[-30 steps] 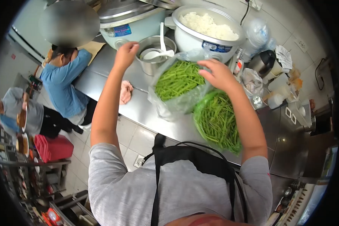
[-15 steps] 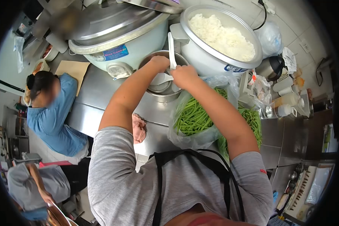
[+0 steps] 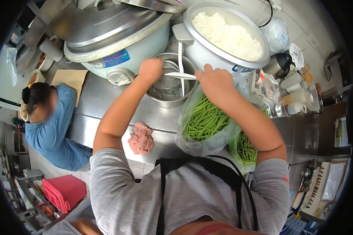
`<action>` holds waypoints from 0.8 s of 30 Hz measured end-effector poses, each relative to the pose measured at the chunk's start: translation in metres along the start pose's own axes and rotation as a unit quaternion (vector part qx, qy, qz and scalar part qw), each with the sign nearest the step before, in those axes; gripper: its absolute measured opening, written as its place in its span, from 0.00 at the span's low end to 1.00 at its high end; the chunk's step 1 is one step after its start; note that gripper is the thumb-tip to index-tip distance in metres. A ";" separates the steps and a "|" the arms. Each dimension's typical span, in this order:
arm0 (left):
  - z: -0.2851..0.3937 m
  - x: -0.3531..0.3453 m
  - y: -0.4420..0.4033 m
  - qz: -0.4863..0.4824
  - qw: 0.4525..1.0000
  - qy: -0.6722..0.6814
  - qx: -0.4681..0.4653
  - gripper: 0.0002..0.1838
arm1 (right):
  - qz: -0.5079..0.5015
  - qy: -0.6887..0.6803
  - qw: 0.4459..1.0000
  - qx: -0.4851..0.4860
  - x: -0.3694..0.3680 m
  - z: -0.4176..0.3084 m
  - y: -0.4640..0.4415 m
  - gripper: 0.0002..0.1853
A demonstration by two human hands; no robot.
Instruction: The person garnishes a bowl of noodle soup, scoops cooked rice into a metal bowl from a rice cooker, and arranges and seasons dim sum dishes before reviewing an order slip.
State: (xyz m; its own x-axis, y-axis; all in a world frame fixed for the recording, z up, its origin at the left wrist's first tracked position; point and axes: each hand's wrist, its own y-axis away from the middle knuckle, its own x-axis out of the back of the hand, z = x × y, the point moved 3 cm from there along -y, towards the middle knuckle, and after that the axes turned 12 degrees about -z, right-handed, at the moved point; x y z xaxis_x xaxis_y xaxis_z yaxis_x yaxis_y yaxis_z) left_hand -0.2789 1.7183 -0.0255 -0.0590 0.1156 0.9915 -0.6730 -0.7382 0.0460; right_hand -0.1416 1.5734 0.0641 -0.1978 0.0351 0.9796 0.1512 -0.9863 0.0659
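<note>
My right hand [image 3: 217, 81] is closed on the end of a white rice paddle [image 3: 179, 75], which lies level across a round metal pot [image 3: 172, 104]. A second long white utensil [image 3: 180, 55] leans in the pot, its lower end in what looks like water. My left hand [image 3: 150, 71] is at the pot's left rim with its fingers curled; what they hold, if anything, is hidden. Close to those fingers are curved metal pieces [image 3: 171, 65] inside the pot. Green beans [image 3: 206, 119] in a clear plastic bag sit just below my right forearm.
An open rice cooker [image 3: 227, 35] full of rice stands behind the pot, with a lidded one [image 3: 113, 43] to its left. Pink minced meat [image 3: 141, 138] lies on the steel counter [image 3: 94, 105]. A person in blue [image 3: 53, 125] leans at the left.
My hands have moved apart, the right one going right with the rice paddle, now level. The other white utensil's handle sits lower in the pot. The person in grey has moved down the view.
</note>
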 end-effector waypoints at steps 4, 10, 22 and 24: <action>-0.002 0.000 0.006 -0.027 0.988 0.142 0.056 0.08 | -0.041 -0.012 0.998 -0.043 -0.014 0.014 0.013 0.09; 0.007 0.010 0.035 0.121 0.932 0.340 0.030 0.27 | 0.025 -0.072 0.993 -0.086 -0.035 0.023 0.030 0.15; 0.015 0.013 0.066 0.257 0.959 0.024 -0.113 0.29 | 0.055 -0.153 0.978 -0.132 -0.062 0.033 0.032 0.23; 0.012 0.005 0.064 0.255 0.953 0.018 -0.163 0.30 | -0.026 -0.144 0.983 -0.109 -0.073 0.034 0.032 0.24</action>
State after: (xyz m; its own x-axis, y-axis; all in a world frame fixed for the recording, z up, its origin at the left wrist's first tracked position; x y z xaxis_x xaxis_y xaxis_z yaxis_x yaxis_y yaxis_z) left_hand -0.3133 1.6634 -0.0159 -0.4601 -0.1760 0.8702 -0.7430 -0.4602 -0.4859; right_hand -0.0893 1.5448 0.0009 0.0871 0.0993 0.9912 -0.0696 -0.9920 0.1055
